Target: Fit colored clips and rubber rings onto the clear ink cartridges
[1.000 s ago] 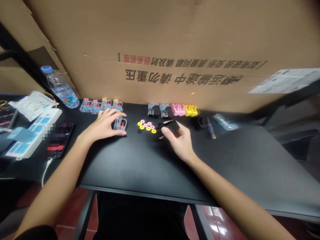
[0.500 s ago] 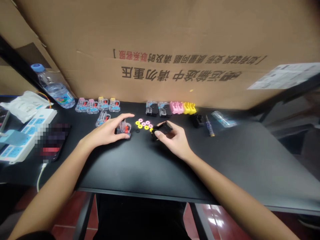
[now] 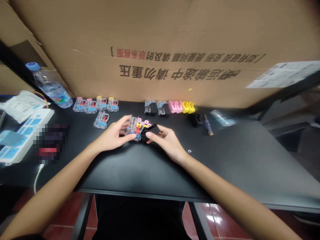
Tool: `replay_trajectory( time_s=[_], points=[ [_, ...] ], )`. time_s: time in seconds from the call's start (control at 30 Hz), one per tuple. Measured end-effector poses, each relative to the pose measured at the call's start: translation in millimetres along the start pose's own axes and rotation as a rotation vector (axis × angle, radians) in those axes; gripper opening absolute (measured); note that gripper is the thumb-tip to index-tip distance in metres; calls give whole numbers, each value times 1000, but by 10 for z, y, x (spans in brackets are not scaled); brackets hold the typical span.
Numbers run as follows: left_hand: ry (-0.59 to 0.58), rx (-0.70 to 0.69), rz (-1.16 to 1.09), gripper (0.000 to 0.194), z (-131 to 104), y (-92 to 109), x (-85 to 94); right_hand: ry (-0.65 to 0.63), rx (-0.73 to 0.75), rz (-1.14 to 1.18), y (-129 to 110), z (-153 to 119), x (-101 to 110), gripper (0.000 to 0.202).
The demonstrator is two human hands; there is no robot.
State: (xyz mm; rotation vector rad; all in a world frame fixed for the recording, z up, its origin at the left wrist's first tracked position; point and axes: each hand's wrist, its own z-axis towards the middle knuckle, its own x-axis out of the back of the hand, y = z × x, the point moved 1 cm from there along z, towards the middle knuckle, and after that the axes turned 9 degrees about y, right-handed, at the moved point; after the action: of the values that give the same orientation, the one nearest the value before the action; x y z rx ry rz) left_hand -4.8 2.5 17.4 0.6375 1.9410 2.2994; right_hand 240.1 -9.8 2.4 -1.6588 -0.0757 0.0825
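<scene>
My left hand (image 3: 113, 135) grips a clear plastic piece (image 3: 134, 128) with red and blue parts, thumb at its lower edge. My right hand (image 3: 170, 140) is closed on a black plastic part (image 3: 151, 131), whose left end meets or overlaps the clear piece. Behind the two pieces lie small pink rings (image 3: 146, 122) and yellow rings, partly hidden. Another clear piece (image 3: 101, 120) rests on the black table (image 3: 150, 170) beyond my left hand. To the right of my right wrist lies a small white clip-like bit (image 3: 189, 151).
Several clear pieces (image 3: 90, 106) line the back left. Clear-and-black units (image 3: 163, 109), a pink part (image 3: 175, 106) and a yellow part (image 3: 188, 107) stand farther right, near a black part (image 3: 195, 120) and a screwdriver (image 3: 208, 125). At left are a bottle (image 3: 58, 94) and power strip (image 3: 27, 133).
My left hand has moved right and closed on the clear piece, which is lifted towards the black part. My right hand has shifted left with the black part. The small white bit now shows.
</scene>
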Motion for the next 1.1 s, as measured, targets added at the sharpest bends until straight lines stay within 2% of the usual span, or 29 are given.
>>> replay_trajectory(
  time_s=[0.1,0.2,0.4,0.6,0.9,1.1],
  points=[
    [-12,45,-82,51,11,-53,-75,9,10,34,11,-18,-21,47],
    [22,74,-113,46,18,-79,-133,21,-4,64,26,-20,-29,48],
    [126,164,-155,50,15,-161,-246,56,-33,77,67,-10,-32,50],
    [197,197,-185,56,2,-224,-306,75,-8,54,62,-27,-52,50],
    [215,222,-195,60,-6,-208,-335,89,39,-40,43,-47,-65,47],
    [213,224,-180,62,-4,-204,-325,91,7,-9,17,-41,-61,47]
  ],
)
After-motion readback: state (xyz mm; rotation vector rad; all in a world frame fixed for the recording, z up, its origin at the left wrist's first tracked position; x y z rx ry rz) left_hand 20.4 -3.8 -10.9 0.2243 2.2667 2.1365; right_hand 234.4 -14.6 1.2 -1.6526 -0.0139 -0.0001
